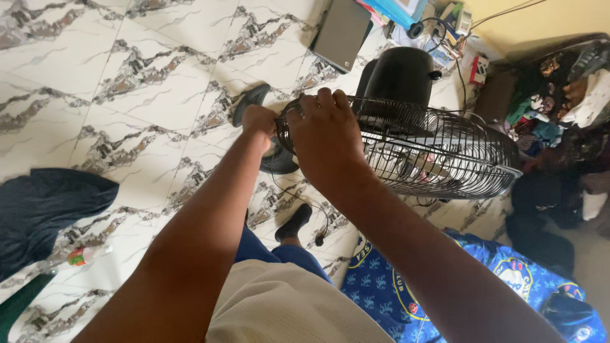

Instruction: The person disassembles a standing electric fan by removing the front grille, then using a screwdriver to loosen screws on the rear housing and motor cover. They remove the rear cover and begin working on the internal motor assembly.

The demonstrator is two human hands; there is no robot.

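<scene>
One head-worn camera looks steeply down, close over the forearms, toward the tiled floor [127, 95].

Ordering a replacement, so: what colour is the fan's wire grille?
Black wire grille, gripped by both hands, clearest in the head view.

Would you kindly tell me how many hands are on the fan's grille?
2: the left hand at its left rim, the right hand beside it on the grille.

1. White floor tiles [127, 76] with brown veining are catching soft daylight.
2. A yellow wall [559, 19] is rising at the far corner.
3. A dark cloth [44, 203] is lying on the floor, clothes [559, 108] piling opposite.
</scene>
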